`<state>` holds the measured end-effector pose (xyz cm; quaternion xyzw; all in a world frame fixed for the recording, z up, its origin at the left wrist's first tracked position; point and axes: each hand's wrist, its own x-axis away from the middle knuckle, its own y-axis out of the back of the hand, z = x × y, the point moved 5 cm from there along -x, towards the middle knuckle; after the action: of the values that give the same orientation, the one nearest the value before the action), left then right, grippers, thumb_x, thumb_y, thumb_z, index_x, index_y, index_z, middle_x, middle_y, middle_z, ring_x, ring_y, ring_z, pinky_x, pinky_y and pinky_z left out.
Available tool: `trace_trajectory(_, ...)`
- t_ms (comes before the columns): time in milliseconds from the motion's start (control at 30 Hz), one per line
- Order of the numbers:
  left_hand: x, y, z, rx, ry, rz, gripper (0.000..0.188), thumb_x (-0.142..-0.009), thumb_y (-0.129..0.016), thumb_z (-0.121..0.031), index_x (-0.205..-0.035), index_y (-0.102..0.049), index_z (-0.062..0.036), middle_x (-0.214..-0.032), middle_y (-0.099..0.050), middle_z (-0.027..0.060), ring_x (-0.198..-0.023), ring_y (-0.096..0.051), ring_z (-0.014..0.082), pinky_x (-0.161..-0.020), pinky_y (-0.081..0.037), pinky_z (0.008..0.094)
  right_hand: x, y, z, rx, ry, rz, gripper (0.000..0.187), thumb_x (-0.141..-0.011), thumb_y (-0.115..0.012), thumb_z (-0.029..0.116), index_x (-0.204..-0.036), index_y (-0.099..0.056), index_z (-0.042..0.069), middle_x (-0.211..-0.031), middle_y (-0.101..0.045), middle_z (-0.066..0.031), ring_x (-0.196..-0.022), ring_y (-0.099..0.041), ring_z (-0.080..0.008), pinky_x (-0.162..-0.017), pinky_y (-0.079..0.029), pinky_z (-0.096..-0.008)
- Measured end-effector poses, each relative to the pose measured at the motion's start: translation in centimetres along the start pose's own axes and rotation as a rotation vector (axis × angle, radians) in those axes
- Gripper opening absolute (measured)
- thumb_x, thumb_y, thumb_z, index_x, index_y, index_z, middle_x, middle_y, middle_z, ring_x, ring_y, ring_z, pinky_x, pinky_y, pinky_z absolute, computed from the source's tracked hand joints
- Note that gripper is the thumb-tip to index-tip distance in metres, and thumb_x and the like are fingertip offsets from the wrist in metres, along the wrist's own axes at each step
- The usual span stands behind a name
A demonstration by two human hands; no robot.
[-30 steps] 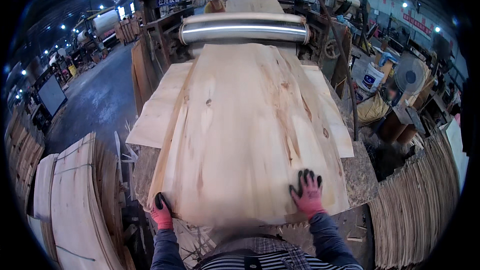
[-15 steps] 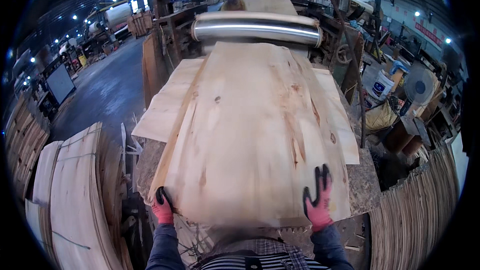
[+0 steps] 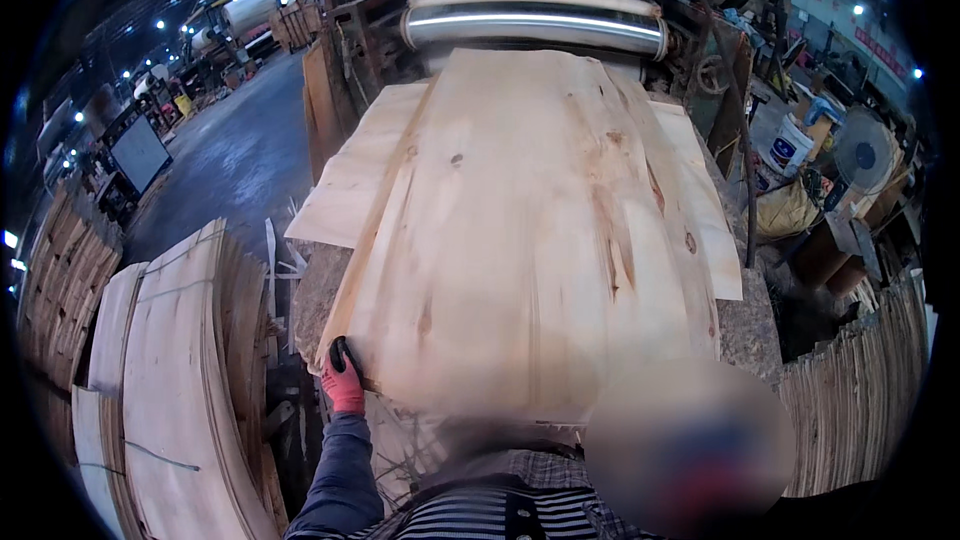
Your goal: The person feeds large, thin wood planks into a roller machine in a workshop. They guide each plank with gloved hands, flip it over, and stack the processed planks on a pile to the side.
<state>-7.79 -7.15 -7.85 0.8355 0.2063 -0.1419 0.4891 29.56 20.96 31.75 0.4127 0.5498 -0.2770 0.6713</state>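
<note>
A large pale wood veneer sheet (image 3: 530, 240) with brown knots and streaks lies before me, its far end just short of a shiny metal roller (image 3: 535, 25). Another veneer sheet (image 3: 350, 175) lies beneath it and sticks out on both sides. My left hand (image 3: 342, 380), in a red glove with black fingertips, is closed on the top sheet's near left corner, thumb side on top. A blurred oval covers the near right. Only a smeared red patch shows there, likely my right hand (image 3: 705, 480); its fingers cannot be made out.
Stacks of tied veneer (image 3: 170, 340) stand at the left, and another veneer stack (image 3: 850, 400) at the right. A white bucket (image 3: 785, 145) and a round fan (image 3: 865, 152) are at the far right. The worn table (image 3: 755, 330) shows beside the sheets.
My right hand has left the sheet's near right part and dropped back toward my body, into the blur. My left hand keeps to the near left corner. The view has shifted slightly.
</note>
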Motion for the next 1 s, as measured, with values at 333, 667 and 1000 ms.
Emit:
trace_trajectory(333,-0.2,-0.1,-0.8,0.156,-0.021,0.009,0.037,-0.077,-0.06,-0.027,-0.105,-0.057,-0.0033,-0.1,-0.061,0.0153,-0.089,-0.059,0.0291,-0.08,-0.046,0.035,0.2,-0.4,-0.4,0.025,-0.008,0.038,0.071,-0.069,-0.057,0.018,-0.132,-0.028,0.0,-0.137,-0.02,-0.0231,-0.128,-0.016,-0.0389,-0.103,-0.015,-0.0488)
trace_trajectory(667,-0.4,-0.6,0.7,0.162,-0.028,0.002,0.037,-0.076,-0.061,-0.03,-0.104,-0.058,-0.0065,-0.099,-0.062,0.0121,-0.087,-0.059,0.0266,-0.078,-0.046,0.0334,-1.0,-0.9,0.1,0.003,0.026,0.087,0.074,-0.068,-0.06,0.02,-0.132,-0.028,0.002,-0.136,-0.021,-0.0228,-0.127,-0.016,-0.0408,-0.102,-0.015,-0.0519)
trace_trajectory(1000,1.1,-2.7,-1.9,-0.011,-0.064,-0.089,0.04,-0.075,-0.063,-0.026,-0.111,-0.053,-0.0116,-0.093,-0.062,0.012,-0.079,-0.06,0.0296,-0.07,-0.046,0.0378,3.3,0.2,-3.1,0.328,-0.117,0.226,0.077,-0.066,-0.063,0.023,-0.132,-0.029,0.003,-0.136,-0.022,-0.0225,-0.126,-0.017,-0.0426,-0.101,-0.016,-0.0551)
